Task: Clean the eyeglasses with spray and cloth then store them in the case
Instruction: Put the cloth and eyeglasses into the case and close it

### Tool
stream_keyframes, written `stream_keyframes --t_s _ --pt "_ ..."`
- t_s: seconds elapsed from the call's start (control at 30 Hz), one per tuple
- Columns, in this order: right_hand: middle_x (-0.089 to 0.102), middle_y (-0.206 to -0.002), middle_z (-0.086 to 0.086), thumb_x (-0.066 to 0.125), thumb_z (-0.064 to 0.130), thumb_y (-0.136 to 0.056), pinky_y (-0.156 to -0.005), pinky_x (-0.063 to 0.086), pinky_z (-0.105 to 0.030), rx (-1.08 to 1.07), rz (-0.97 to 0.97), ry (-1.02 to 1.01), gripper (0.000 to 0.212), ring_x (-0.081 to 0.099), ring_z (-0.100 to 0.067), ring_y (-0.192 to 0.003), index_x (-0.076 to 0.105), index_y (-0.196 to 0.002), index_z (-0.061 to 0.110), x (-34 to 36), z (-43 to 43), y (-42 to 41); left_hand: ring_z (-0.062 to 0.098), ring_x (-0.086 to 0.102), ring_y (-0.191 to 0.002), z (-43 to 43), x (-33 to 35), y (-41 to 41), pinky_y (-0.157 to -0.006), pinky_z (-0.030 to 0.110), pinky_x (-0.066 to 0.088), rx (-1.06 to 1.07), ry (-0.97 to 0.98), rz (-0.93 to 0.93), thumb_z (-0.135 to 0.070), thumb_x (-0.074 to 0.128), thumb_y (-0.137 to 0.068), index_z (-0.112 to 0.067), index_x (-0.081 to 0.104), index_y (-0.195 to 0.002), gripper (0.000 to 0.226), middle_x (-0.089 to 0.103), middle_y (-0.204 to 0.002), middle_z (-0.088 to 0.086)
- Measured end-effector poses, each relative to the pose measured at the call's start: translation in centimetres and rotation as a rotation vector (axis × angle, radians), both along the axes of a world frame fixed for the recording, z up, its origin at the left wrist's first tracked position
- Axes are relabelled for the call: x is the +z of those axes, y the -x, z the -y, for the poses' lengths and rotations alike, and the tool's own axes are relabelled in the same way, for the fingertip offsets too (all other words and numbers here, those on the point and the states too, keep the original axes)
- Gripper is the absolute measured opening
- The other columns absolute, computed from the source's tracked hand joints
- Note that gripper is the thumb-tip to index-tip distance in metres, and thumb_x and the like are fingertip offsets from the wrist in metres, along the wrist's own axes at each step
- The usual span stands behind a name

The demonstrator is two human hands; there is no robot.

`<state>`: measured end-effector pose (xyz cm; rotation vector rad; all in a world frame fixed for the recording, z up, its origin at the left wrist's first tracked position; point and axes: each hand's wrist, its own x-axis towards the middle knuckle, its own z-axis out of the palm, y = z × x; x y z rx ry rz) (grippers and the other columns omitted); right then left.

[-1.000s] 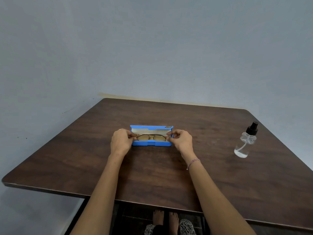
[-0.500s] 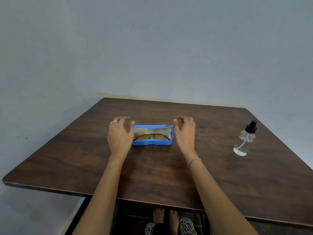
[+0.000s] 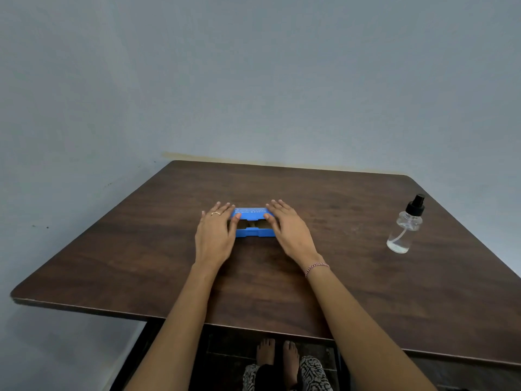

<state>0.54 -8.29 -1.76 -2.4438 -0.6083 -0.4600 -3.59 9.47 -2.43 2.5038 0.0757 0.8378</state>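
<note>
We were at the storing step: the glasses (image 3: 253,223) lay inside the case (image 3: 255,233) on the counter (image 3: 352,277). Left grip (image 3: 215,235) and right grip (image 3: 290,230), fingers straight, pressed the half-lowered lid (image 3: 251,213); next, we judged, push it fully shut.

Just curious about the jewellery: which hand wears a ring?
The left hand, gold ring on one finger; the right hand shows only a wrist bracelet.

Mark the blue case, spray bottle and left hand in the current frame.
blue case (image 3: 255,233), head view, front wall of the base.
spray bottle (image 3: 404,231), head view, clear body.
left hand (image 3: 213,235), head view, back of the hand.
</note>
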Motion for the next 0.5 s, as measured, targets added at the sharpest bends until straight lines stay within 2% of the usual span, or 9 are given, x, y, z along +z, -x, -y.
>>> stream_keyframes --t_s 0.13,0.23,0.3,0.4,0.5 --pt "0.043 -0.145 -0.002 0.05 0.03 -0.096 -0.114 0.02 -0.03 -0.011 -0.07 -0.151 0.034 0.027 -0.014 -0.139 0.057 -0.129 0.021 -0.15 0.39 0.03 0.014 0.048 -0.124 0.04 -0.04 0.37 -0.101 0.032 0.039 0.034 0.117 0.072 -0.026 0.053 -0.095 -0.017 0.066 -0.117 0.027 0.063 -0.123 0.0" --pt "0.04 -0.146 -0.004 0.06 0.028 -0.091 -0.114 0.024 -0.034 -0.02 -0.174 -0.279 0.033 0.03 -0.018 -0.138 0.061 -0.123 0.024 -0.14 0.5 -0.08 0.016 0.046 -0.125 -0.21 0.08 0.09 -0.102 0.034 0.039 0.061 0.235 -0.002 -0.026 0.063 -0.089 -0.022 0.069 -0.113 0.024 0.057 -0.13 0.002" --pt "0.038 -0.148 -0.005 0.065 0.029 -0.087 -0.112 0.026 -0.035 -0.03 -0.227 -0.342 0.042 0.032 -0.02 -0.137 0.056 -0.128 0.024 -0.22 0.56 -0.09 0.02 0.045 -0.129 -0.41 0.15 0.05 -0.105 0.037 0.039 0.053 0.336 -0.041 -0.026 0.068 -0.085 -0.025 0.07 -0.109 0.024 0.052 -0.137 0.007" --pt "0.038 -0.147 -0.007 0.069 0.032 -0.083 -0.11 0.03 -0.031 -0.054 -0.35 -0.415 0.069 0.036 -0.02 -0.135 0.038 -0.142 0.014 -0.41 0.77 -0.22 0.02 0.048 -0.127 -0.53 -0.01 0.29 -0.102 0.035 0.042 0.019 0.412 -0.055 -0.024 0.072 -0.082 -0.027 0.07 -0.108 0.026 0.055 -0.135 0.011" --pt "0.042 -0.145 -0.006 0.071 0.031 -0.081 -0.103 0.033 -0.023 -0.081 -0.434 -0.466 0.079 0.043 -0.017 -0.13 0.03 -0.145 0.01 -0.49 0.77 -0.27 0.01 0.057 -0.096 -0.51 -0.05 0.37 -0.083 0.024 0.045 0.015 0.455 -0.064 -0.027 0.072 -0.082 -0.026 0.07 -0.109 0.027 0.065 -0.118 0.001"
